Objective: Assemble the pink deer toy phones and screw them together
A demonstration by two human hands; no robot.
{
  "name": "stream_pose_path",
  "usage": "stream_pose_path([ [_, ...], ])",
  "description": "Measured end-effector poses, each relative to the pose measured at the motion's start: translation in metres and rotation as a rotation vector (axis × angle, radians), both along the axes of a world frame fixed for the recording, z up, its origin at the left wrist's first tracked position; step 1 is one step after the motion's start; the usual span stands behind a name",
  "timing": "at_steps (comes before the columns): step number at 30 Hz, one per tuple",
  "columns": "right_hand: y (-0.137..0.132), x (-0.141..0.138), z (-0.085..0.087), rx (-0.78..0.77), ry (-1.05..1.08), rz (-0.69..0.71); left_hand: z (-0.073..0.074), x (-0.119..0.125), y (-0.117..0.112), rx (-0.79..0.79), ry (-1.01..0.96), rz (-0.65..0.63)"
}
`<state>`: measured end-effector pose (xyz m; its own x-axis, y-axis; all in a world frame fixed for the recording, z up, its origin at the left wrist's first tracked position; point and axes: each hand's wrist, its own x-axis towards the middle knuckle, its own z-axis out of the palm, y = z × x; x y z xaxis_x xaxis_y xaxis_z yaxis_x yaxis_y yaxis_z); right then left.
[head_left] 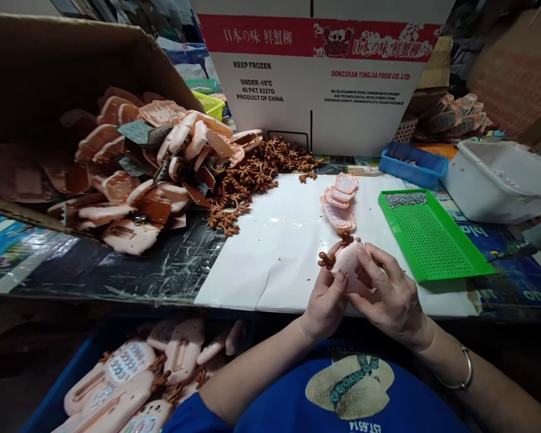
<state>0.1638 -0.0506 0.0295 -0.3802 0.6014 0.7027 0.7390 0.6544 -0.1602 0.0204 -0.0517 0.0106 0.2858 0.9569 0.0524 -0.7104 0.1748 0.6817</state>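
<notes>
Both hands grip a pale pink plastic toy casing (347, 266) with small holes and a slot, tilted above the white work sheet. Two brown antler-shaped pieces (327, 260) stick out from its far end. My left hand (328, 300) holds it from the left, thumb on its face. Closed round its right side, my right hand (390, 294) has its fingers on the upper face. Just beyond lie several pink casing parts with patterned inner faces (338, 210), close together on the sheet. The underside of the held casing is hidden.
A cardboard box (162, 54) on its side spills pink casings at left, beside a heap of brown antlers (247, 180). At right are a green tray (437, 240) with screws, a blue tray (412, 165), a white tub (500, 186) and a power screwdriver (538, 234). Below, a blue bin (72, 385) holds toys.
</notes>
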Motion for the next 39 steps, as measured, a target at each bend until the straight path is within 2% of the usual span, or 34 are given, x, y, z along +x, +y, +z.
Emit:
stream_pose_path([
  [4, -0.001, -0.004, -0.004, 0.076, -0.003, -0.047, -0.008, 0.0, 0.001, 0.121, 0.086, 0.069],
  [8, 0.002, -0.008, -0.006, 0.066, 0.005, -0.032, -0.014, 0.0, 0.001, 0.175, 0.139, 0.173],
  [14, 0.006, -0.007, -0.006, 0.045, 0.043, 0.046, -0.008, -0.004, -0.001, 0.274, 0.209, 0.21],
  [20, 0.005, -0.01, -0.005, 0.03, 0.008, -0.004, -0.005, -0.002, -0.001, 0.232, 0.22, 0.202],
  [25, 0.003, -0.014, -0.001, 0.019, -0.008, -0.036, -0.008, 0.0, -0.001, 0.198, 0.27, 0.312],
  [28, 0.005, -0.008, 0.006, -0.087, 0.041, 0.015, -0.011, -0.006, -0.001, 0.219, 0.373, 0.352],
  [34, 0.014, 0.009, 0.022, -0.444, 0.37, 0.196, -0.008, -0.019, -0.002, 0.397, 0.498, 0.228],
  [39, 0.018, 0.009, 0.028, -0.635, 0.573, 0.163, -0.005, -0.019, -0.001, 0.337, 0.488, 0.154],
])
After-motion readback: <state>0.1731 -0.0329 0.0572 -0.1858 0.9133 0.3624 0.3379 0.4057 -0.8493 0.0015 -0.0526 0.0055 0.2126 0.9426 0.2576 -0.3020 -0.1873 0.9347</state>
